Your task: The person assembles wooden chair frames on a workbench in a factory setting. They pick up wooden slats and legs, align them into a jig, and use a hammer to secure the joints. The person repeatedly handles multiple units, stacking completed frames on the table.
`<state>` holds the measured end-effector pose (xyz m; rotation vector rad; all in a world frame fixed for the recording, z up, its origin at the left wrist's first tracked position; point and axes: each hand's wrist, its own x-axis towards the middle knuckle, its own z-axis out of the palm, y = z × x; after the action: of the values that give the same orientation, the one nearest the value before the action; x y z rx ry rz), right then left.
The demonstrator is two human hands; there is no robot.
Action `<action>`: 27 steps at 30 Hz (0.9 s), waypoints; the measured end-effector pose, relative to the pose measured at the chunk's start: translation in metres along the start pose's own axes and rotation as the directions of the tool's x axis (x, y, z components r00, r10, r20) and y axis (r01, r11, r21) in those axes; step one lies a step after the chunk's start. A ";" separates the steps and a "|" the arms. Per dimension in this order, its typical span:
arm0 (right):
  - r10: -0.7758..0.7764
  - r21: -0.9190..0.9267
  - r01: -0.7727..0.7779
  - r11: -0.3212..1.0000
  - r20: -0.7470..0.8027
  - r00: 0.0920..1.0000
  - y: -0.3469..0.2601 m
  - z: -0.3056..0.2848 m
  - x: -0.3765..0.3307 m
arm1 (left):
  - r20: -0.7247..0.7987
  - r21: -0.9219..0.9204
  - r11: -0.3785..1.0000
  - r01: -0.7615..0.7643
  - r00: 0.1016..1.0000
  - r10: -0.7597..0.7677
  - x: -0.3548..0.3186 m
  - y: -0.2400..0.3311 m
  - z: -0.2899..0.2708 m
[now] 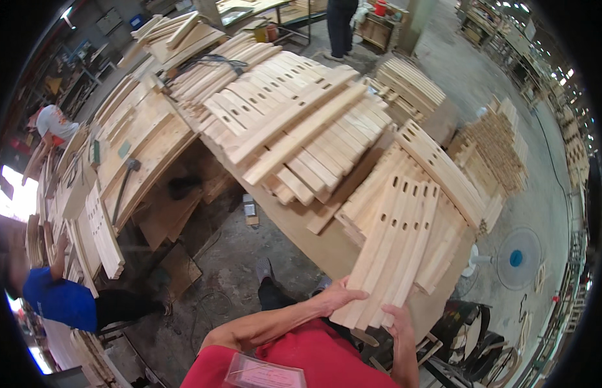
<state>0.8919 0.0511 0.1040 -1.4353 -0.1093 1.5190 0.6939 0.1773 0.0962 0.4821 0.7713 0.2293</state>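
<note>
Several pale wooden slats (386,262), side by side with oval slots near their far ends, lie over a stack on the table. My left hand (340,297) grips their near left edge, its thumb on top. On the near right edge my right hand (398,321) is closed, thumb over the wood. The fingers beneath are hidden. Under and beyond the slats is a stack of boards (372,187), with a longer slotted board (440,171) across its far right side.
More slotted slats (268,90) and two long rails (307,129) cover the table farther off. A fan (515,258) stands at the right. A person in blue (60,297) works at the left, near a bench with a hammer (131,166). Another person stands far back.
</note>
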 end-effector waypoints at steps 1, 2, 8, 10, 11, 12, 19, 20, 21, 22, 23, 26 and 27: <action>-0.017 -0.015 0.017 1.000 -0.010 1.000 0.007 0.010 -0.007 | 0.028 -0.001 1.000 0.006 1.000 -0.006 -0.008 0.004 -0.008; -0.037 -0.027 0.037 0.999 -0.014 0.999 0.009 0.019 -0.017 | 0.014 0.004 0.999 0.046 0.999 -0.046 -0.023 0.010 -0.014; -0.205 -0.098 0.211 0.973 0.065 0.977 -0.011 0.152 -0.024 | 0.066 0.150 0.975 -0.161 0.986 0.153 -0.092 0.078 -0.081; -0.270 -0.168 0.287 0.943 0.118 0.956 -0.025 0.204 -0.009 | 0.070 0.188 0.956 -0.223 0.974 0.214 -0.117 0.117 -0.114; -0.306 -0.152 0.327 0.933 0.147 0.941 -0.032 0.235 0.000 | 0.075 0.215 0.942 -0.259 0.966 0.249 -0.129 0.144 -0.129; -0.341 -0.135 0.366 0.921 0.175 0.924 -0.040 0.266 0.006 | 0.038 0.257 0.928 -0.270 0.962 0.270 -0.143 0.167 -0.138; -0.243 -0.184 0.347 0.920 0.429 0.870 -0.097 0.430 0.079 | -0.100 0.087 0.860 -0.502 0.855 0.509 -0.182 0.279 -0.234; -0.251 -0.159 0.363 0.918 0.475 0.843 -0.100 0.450 0.091 | -0.114 0.082 0.852 -0.517 0.845 0.523 -0.184 0.294 -0.248; -0.220 -0.177 0.343 0.922 0.489 0.844 -0.107 0.471 0.107 | -0.126 0.077 0.843 -0.533 0.833 0.538 -0.185 0.312 -0.263; -0.173 -0.196 0.307 0.931 0.503 0.847 -0.113 0.492 0.124 | -0.142 0.091 0.852 -0.515 0.840 0.523 -0.187 0.331 -0.279; -0.140 -0.206 0.282 0.937 0.519 0.844 -0.121 0.516 0.138 | -0.135 0.051 0.852 -0.522 0.841 0.523 -0.195 0.356 -0.287; -0.154 -0.205 0.342 0.917 0.608 0.779 -0.132 0.592 0.182 | -0.202 0.108 0.799 -0.591 0.774 0.600 -0.205 0.412 -0.339; -0.173 -0.208 0.376 0.903 0.626 0.760 -0.133 0.617 0.204 | -0.206 0.112 0.794 -0.598 0.767 0.607 -0.205 0.436 -0.358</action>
<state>0.5225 0.5886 0.2274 -1.0577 -0.9633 1.6962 0.2839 0.5990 0.2177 0.7465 0.8310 0.8935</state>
